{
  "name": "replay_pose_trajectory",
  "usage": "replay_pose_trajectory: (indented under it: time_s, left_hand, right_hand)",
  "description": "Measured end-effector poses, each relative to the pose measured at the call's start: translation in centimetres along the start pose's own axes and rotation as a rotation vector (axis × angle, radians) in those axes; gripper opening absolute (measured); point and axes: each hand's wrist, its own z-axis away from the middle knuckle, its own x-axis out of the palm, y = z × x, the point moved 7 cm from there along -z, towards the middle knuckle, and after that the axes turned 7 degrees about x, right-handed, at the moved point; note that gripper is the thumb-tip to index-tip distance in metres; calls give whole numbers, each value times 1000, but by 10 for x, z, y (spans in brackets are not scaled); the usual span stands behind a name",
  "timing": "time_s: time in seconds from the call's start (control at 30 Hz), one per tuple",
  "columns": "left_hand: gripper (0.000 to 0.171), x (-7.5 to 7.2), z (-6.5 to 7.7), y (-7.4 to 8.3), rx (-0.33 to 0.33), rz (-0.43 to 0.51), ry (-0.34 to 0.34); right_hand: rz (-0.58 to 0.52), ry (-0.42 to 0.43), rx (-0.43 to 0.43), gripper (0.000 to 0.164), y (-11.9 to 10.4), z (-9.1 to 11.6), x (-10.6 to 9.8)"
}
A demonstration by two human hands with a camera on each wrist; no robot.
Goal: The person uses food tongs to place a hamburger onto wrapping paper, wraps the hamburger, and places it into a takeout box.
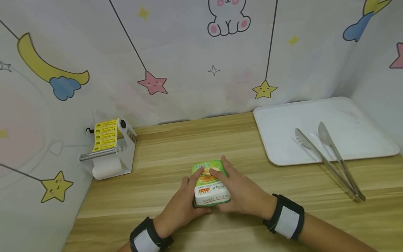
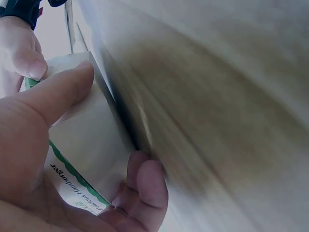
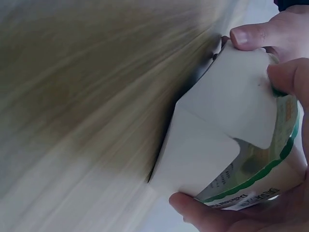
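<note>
Both hands clasp the burger box near the front edge of the table: left hand on its left side, right hand on its right, fingers over the lid, its long axis pointing away from the person.

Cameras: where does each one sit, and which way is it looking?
Head: looks forward and down at the table; both hands hold a burger box.
Left wrist: low by the tabletop, along the left hand gripping the box.
Right wrist: low too, along the right hand holding its flap.
All three share the box.
</note>
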Motion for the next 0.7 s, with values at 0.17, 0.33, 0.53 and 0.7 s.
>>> replay_pose_trajectory:
  time_s: [0.17, 0.33, 0.53, 0.7]
  left_hand:
    - [119, -1, -1, 0, -4, 7, 0]
    - [119, 0, -1, 1, 8, 7, -6]
    - [119, 1, -1, 1, 13, 3, -12]
    - [115, 2, 0, 1, 25, -21, -10]
  right_hand:
    - [-57, 2, 4, 92, 0, -1, -1]
    - [-187, -19, 21, 88, 1, -1, -3]
    - [-205, -1, 38, 87, 2, 1, -2]
    - [-94, 17, 26, 90, 1, 2, 4]
